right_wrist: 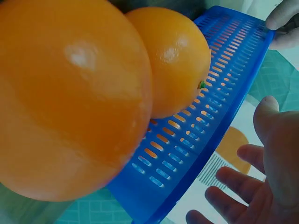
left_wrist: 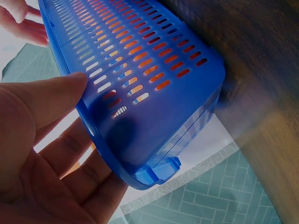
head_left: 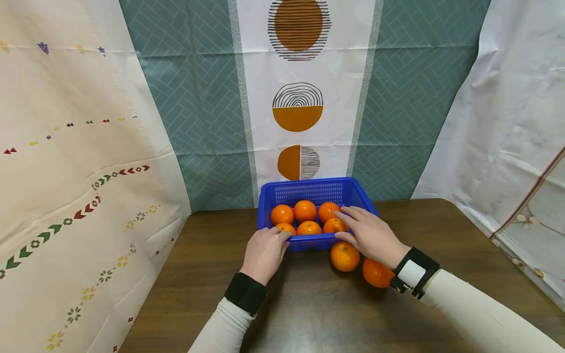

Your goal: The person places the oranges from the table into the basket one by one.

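A blue plastic basket (head_left: 304, 244) with slotted walls holds several oranges (head_left: 305, 211). At its near left corner my left hand (head_left: 266, 250) grips the rim. The left wrist view shows the thumb (left_wrist: 56, 95) on the outer wall and the other fingers inside the rim. My right hand (head_left: 375, 234) hovers over the basket's near right part. In the right wrist view its fingers (right_wrist: 238, 183) are spread and loosely bent, apart from the rim, holding nothing. Below that hand, outside the basket, lie an orange (head_left: 345, 256) close to the front wall and another orange (head_left: 376, 273) farther right, partly hidden by the wrist.
Everything stands on a dark brown wooden table (head_left: 318, 314). A patterned green and white cloth (head_left: 207, 122) hangs right behind the basket. Cream cloth (head_left: 88, 196) hangs on the left, and pale marbled cloth (head_left: 507, 147) covers the right side.
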The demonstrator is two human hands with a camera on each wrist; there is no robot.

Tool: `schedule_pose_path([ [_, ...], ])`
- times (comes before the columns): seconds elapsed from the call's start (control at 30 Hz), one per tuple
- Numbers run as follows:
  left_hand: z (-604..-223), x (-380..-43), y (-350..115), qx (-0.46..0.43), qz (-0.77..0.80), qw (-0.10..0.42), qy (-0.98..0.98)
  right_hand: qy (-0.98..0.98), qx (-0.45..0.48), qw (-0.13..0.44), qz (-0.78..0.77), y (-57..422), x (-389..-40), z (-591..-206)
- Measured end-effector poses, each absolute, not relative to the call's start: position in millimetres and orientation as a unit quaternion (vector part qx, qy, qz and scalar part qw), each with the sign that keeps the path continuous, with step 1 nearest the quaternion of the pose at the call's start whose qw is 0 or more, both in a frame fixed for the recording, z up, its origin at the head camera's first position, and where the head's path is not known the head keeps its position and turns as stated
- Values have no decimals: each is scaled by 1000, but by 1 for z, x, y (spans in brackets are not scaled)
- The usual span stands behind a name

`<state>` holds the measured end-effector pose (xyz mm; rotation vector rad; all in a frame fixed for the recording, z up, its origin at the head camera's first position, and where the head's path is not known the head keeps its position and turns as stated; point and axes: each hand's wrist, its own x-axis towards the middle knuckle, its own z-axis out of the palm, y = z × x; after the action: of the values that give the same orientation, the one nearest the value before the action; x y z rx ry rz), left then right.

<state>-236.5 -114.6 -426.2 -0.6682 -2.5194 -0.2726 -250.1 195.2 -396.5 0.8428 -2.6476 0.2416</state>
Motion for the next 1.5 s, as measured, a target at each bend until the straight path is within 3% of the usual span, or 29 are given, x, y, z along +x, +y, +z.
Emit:
schedule_pose_path([
  [1.5, -426, -239, -116, -250, -117, 253, -927, -919, 300, 236, 95, 222, -174, -427],
])
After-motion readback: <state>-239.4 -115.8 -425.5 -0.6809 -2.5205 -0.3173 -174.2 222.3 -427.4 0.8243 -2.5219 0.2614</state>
